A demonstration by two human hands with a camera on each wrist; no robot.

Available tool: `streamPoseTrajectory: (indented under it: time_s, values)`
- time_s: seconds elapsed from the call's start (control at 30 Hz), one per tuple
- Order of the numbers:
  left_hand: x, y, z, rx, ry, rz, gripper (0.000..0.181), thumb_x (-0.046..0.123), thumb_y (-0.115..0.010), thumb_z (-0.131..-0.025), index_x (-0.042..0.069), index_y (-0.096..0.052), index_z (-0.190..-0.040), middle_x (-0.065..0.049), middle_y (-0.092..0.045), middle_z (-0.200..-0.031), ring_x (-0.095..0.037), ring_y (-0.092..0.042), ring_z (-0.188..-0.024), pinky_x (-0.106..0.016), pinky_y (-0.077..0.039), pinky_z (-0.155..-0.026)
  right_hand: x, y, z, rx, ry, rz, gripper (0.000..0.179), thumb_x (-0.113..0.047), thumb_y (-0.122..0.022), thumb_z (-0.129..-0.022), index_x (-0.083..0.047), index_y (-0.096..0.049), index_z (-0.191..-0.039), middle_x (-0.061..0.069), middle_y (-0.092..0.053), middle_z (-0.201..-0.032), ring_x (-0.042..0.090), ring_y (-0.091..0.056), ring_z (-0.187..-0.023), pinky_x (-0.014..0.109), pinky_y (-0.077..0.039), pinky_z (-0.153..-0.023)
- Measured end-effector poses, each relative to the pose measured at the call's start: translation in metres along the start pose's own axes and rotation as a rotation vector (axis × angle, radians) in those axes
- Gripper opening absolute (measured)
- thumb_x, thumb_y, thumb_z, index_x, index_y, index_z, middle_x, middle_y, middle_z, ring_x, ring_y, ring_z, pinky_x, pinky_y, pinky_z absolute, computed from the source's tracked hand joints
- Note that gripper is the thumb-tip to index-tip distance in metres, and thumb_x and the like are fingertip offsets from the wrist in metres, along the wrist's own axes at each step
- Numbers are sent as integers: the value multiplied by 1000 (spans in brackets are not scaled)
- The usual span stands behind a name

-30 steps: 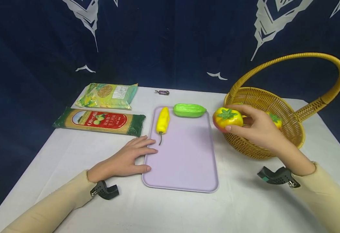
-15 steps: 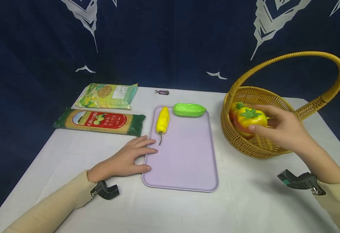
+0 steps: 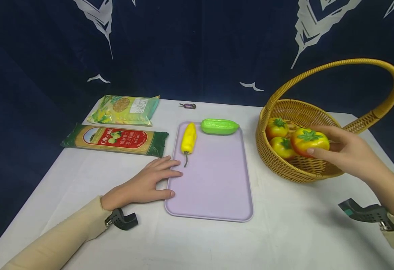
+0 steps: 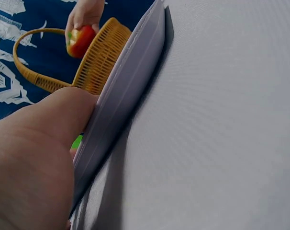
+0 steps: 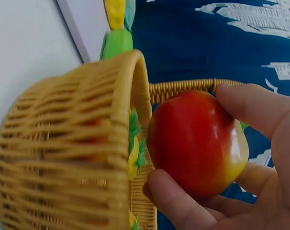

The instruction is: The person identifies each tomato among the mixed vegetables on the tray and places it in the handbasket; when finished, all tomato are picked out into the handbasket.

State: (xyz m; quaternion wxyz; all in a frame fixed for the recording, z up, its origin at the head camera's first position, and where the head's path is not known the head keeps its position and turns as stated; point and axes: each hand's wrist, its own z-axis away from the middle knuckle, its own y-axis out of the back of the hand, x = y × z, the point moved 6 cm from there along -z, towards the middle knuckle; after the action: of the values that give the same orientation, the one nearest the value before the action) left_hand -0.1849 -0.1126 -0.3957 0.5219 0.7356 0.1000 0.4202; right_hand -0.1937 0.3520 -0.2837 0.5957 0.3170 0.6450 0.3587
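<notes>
My right hand [image 3: 347, 150] holds a red-and-yellow toy tomato [image 3: 310, 142] with a green leafy top, fingers and thumb around its sides. It is over the right part of the wicker basket [image 3: 278, 168]. In the right wrist view the tomato [image 5: 197, 143] shows its smooth red side beside the basket rim. Two more tomatoes lie inside the basket, one at the back [image 3: 276, 128] and one nearer the front [image 3: 281, 147]. My left hand [image 3: 146, 183] rests with spread fingers on the left edge of the lilac tray [image 3: 214, 187]. In the left wrist view its thumb [image 4: 71, 112] lies at the tray's rim.
On the tray lie a yellow pepper [image 3: 188, 138] and, across its far edge, a green cucumber-like vegetable [image 3: 219, 126]. Left of it are a spaghetti pack [image 3: 116, 140] and a green-yellow bag [image 3: 124, 110]. A small wrapped candy [image 3: 188, 106] lies behind. The basket handle [image 3: 339, 62] arches high.
My right hand has carried the tomato rightward from the basket's left rim to over its right part, uncovering the two tomatoes inside. The left hand has stayed put.
</notes>
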Motion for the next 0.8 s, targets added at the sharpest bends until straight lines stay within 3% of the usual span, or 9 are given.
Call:
streamPoseTrajectory:
  time_s: [0.07, 0.13, 0.37, 0.53, 0.8]
  values:
    - [0, 0, -1, 0, -1, 1, 50, 37, -73, -88, 22, -66, -135, -5, -48, -159, -42, -30, -153, -69, -25, -122, 2, 1, 0, -4, -5, 21, 69, -29, -71, -95, -1, -43, -151, 31, -52, -136, 39, -71, -103, 12, -48, -62]
    - [0, 0, -1, -1, 1, 4, 50, 37, -73, -88, 22, -66, -135, -5, -48, -159, -42, -30, -153, -69, -25, -122, 3, 2, 0, -12, -1, 34, 70, -27, -70, -95, 2, -41, -151, 34, -51, -135, 65, -56, -112, 12, -46, -62]
    - [0, 1, -1, -2, 4, 5, 50, 37, -73, -88, 23, -66, -135, -5, -47, -159, -41, -30, -153, -69, -24, -122, 17, 5, -4, -63, 11, 43, 69, -22, -72, -93, 5, -42, -149, 35, -53, -132, 65, -56, -111, 11, -47, -63]
    - [0, 0, -1, -6, 8, 4, 50, 37, -72, -88, 23, -66, -135, -5, -47, -159, -41, -29, -154, -68, -23, -122, 28, 4, -7, -120, 1, 75, 68, -23, -72, -93, 5, -43, -148, 36, -55, -130, 58, -59, -108, 13, -47, -64]
    - [-1, 0, 0, -1, 8, -1, 50, 36, -73, -87, 22, -66, -135, -6, -47, -159, -41, -30, -153, -68, -23, -123, 40, 3, -9, -203, -17, 117, 69, -27, -71, -94, 5, -42, -148, 39, -52, -134, 58, -57, -112, 53, -58, -77]
